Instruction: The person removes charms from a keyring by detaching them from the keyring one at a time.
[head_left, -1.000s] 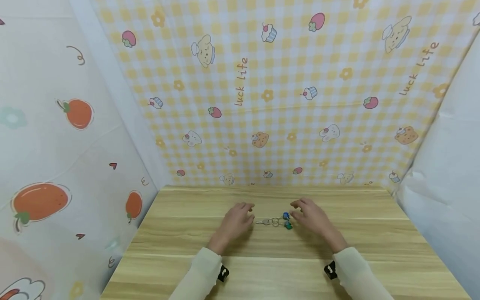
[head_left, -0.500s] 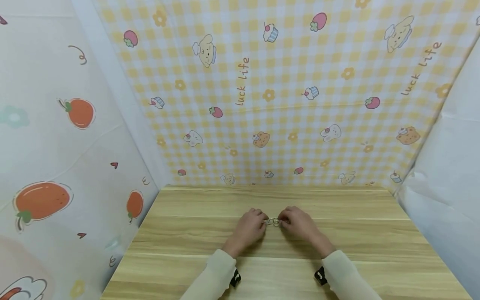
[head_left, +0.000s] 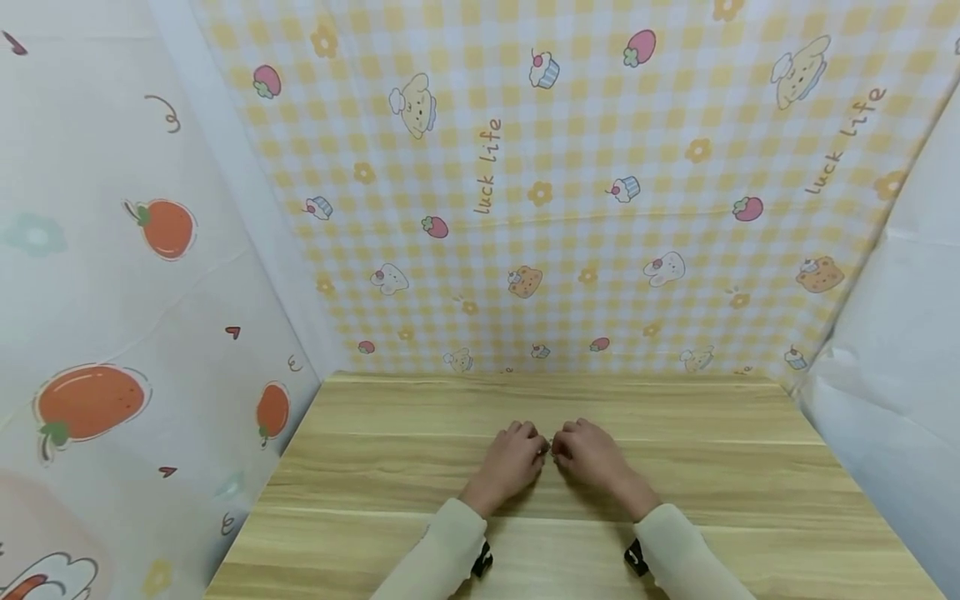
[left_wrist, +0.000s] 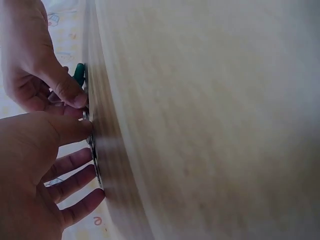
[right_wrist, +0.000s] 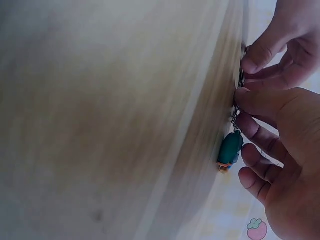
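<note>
A keychain with a key and charms lies at the middle of the table, mostly hidden by both hands in the head view. My left hand (head_left: 513, 462) pinches its metal key ring (left_wrist: 86, 115) between thumb and fingers, with the thin dark edge of the key (left_wrist: 96, 167) along the lower fingers. Close beside it, my right hand (head_left: 592, 458) pinches the ring's other end. From there a short chain (right_wrist: 234, 118) leads to a green charm (right_wrist: 230, 147) with orange and blue parts near it, below the right thumb.
The wood-grain table (head_left: 375, 475) reaches back to a yellow checked cloth wall (head_left: 540, 233). A white sheet with fruit prints (head_left: 90, 283) hangs at the left, and a plain white sheet (head_left: 900, 375) at the right. Black straps (head_left: 482, 560) show at both cuffs.
Both hands have come inward from either side of the keychain and taken hold of it. Over the last half second they have drawn closer together, covering the rings that showed between them.
</note>
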